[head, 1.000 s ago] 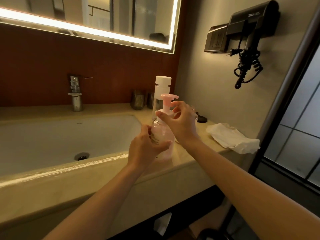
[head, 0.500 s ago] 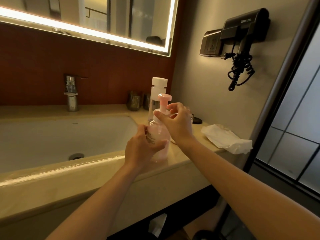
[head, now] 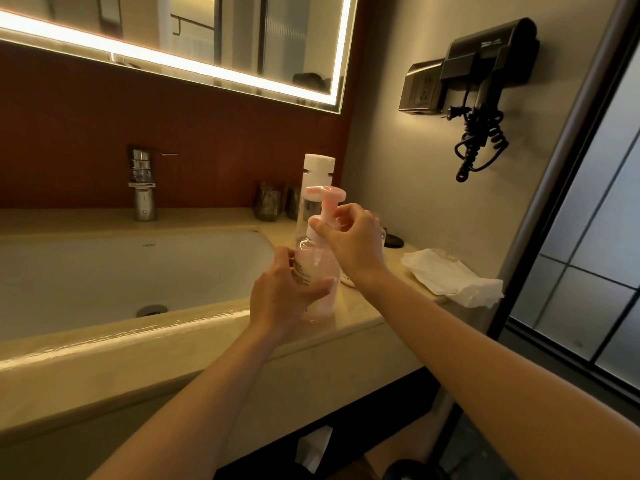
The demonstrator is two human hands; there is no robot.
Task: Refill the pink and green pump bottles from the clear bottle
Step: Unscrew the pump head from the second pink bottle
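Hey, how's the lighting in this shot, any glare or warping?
Head view: dim, warm light, mostly from the mirror's light strip, which blows out white; a glare streak runs along the counter edge; the wide-angle lens bows the dark frame at right; the pink pump bottle is sharp.

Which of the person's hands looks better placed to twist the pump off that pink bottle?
The right hand, most likely. It pinches the pink pump at its neck, ready to turn, while the left hand wraps the body of the pink bottle and steadies it upright on the counter.
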